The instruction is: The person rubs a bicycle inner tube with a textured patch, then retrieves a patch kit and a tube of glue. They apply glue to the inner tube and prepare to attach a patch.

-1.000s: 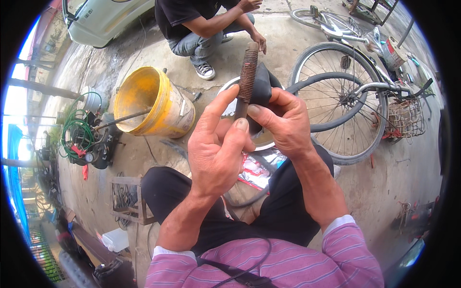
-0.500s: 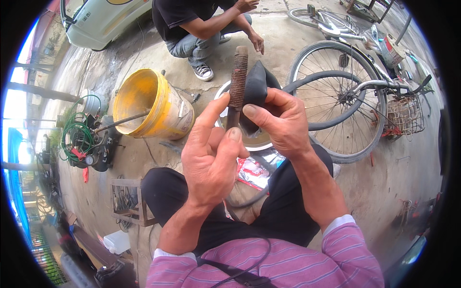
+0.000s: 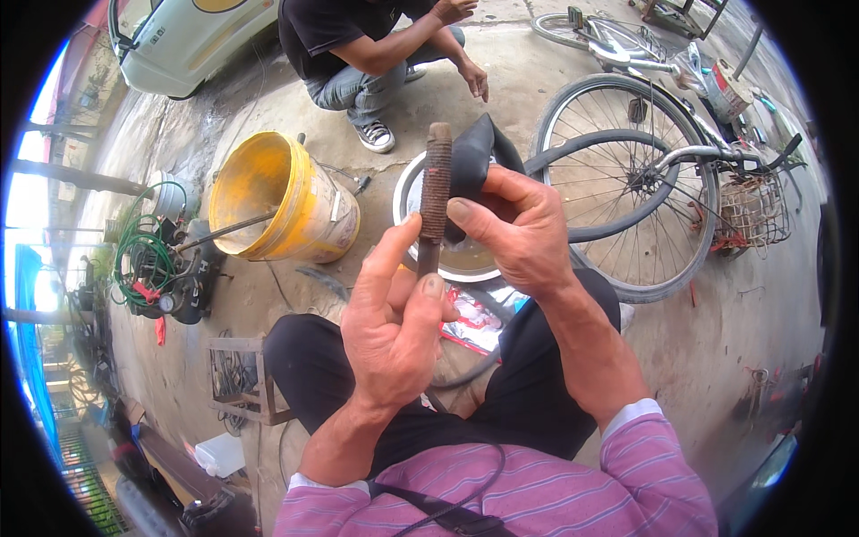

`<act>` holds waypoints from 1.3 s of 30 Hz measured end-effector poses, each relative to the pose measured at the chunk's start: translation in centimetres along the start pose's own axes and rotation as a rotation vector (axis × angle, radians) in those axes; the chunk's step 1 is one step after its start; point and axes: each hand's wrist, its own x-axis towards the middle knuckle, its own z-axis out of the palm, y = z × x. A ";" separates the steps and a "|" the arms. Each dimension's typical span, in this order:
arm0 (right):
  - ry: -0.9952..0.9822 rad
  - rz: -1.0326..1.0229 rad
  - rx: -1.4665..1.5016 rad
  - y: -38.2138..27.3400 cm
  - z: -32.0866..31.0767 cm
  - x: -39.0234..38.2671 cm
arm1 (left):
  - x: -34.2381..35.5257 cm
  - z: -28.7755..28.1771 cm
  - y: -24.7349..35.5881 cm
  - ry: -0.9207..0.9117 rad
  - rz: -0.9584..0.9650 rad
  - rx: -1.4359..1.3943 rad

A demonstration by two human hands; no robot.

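My left hand pinches the lower, smooth end of an upright rusty rod with a ridged upper part. My right hand grips a folded piece of black inner tube just right of the rod, its thumb at the rod's ridged part. Behind both hands is a white-rimmed basin with murky liquid, partly hidden. Grey tubing runs from the held piece across a bicycle wheel. A shiny red-and-silver sheet lies beneath my hands.
A yellow bucket with a bar stands left, beside a compressor and green hose. A person squats ahead. A lying bicycle is at right, a metal frame near my left knee, a white car at upper left.
The rod and my left hand have moved down and a little left, exposing more of the inner tube's folded end. My right hand has shifted slightly left.
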 end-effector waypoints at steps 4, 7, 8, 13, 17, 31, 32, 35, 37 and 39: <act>-0.004 -0.017 -0.010 0.6 0.7 -0.5 | -0.2 0.0 -0.3 -0.019 -0.087 0.064; 0.033 -0.038 -0.024 0.7 1.0 -0.4 | 2.8 0.7 1.1 -0.014 -0.107 0.044; 0.025 -0.033 -0.018 0.5 1.1 -0.4 | 2.7 0.7 1.4 0.009 -0.097 0.032; 0.010 -0.039 -0.012 0.0 0.8 -0.2 | -0.8 0.1 0.6 -0.018 -0.070 0.079; -0.024 -0.080 -0.103 0.4 0.9 -0.7 | 0.3 0.6 0.0 -0.004 -0.082 0.052; 0.006 -0.113 -0.170 1.0 1.3 -0.5 | 2.3 0.6 0.4 0.033 -0.100 0.017; 0.009 -0.115 -0.146 0.9 1.4 -0.5 | 2.7 0.6 0.8 0.050 -0.094 0.003; 0.027 -0.132 -0.114 0.8 1.2 -0.2 | 2.5 0.3 1.4 0.080 -0.073 -0.012; 0.030 -0.145 -0.150 0.9 1.0 0.0 | 0.0 0.0 0.4 0.020 -0.074 0.036; 0.023 -0.084 -0.119 0.4 1.1 -0.3 | -1.1 0.1 0.1 -0.016 -0.085 0.069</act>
